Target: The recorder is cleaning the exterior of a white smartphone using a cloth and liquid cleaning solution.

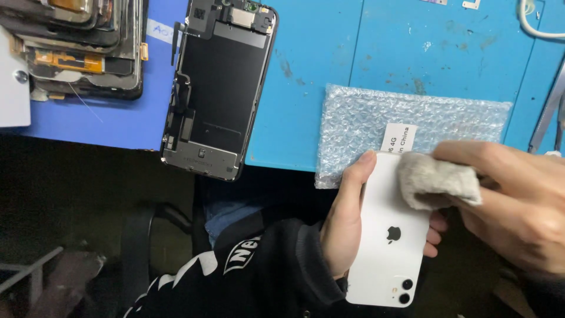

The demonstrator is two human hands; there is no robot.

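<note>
Stack of screens (pixel 82 47): piled at the far left on the blue mat (pixel 329 70); loose flex ribbons are seen, judged fragile.
Opened phone frame (pixel 218 88): laid face down, its lower end overhanging the mat's near edge; untouched.
Left hand (pixel 344 221): wrapped around the white phone's left edge, thumb lying along that edge, fingertips showing past the right edge; a firm cradling hold.
White phone (pixel 388 241): held back-up above the lap, near the mat's edge, cameras toward the wearer. The glossy back is judged slippery and breakable, the body stiff and light; the side edges are judged the safest hold.
Bubble-wrap pouch (pixel 406 123): lying flat on the mat, just beyond the phone.
Grey cloth (pixel 438 182): soft, folded, pressed against the phone's upper back.
Right hand (pixel 518 206): closed over the cloth, fingers pinching it.
</note>
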